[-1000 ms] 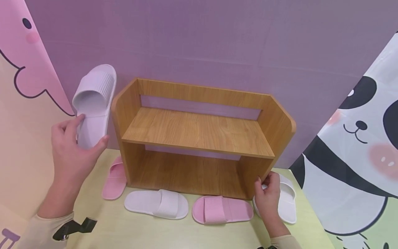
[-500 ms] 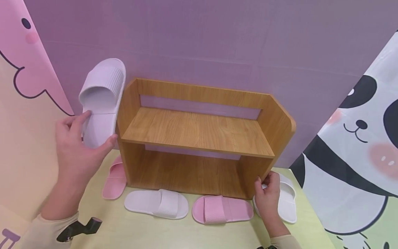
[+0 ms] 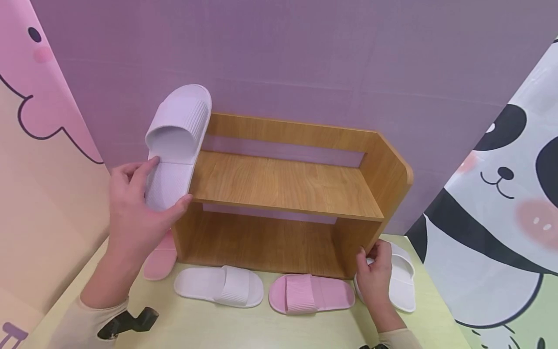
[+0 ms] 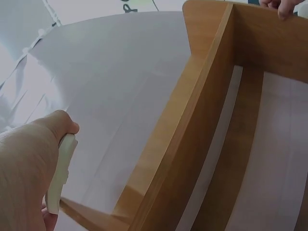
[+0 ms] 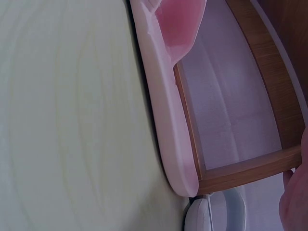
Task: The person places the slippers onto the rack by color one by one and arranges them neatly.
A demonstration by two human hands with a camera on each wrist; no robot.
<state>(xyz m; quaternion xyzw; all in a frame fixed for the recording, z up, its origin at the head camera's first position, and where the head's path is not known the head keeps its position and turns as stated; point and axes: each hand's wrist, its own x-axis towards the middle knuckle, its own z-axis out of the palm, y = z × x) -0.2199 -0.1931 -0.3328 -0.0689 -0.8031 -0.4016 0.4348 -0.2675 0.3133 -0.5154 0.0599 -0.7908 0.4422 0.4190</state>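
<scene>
My left hand pinches a white slipper by its heel half, thumb on one side edge and fingers on the other. Toe up, the slipper overlaps the left end of the wooden shoe rack in the head view. In the left wrist view the slipper shows edge-on beside the rack. My right hand grips the front edge of the rack's right side panel, low down. Behind that hand lies another white slipper, partly hidden.
Along the rack's front lie a white slipper and a pink slipper on the pale table. Another pink slipper lies by the rack's left side, partly behind my left arm. A purple wall stands behind.
My left hand has carried the white slipper rightward, from beside the rack to in front of its left end. My right hand keeps its place on the side panel.
</scene>
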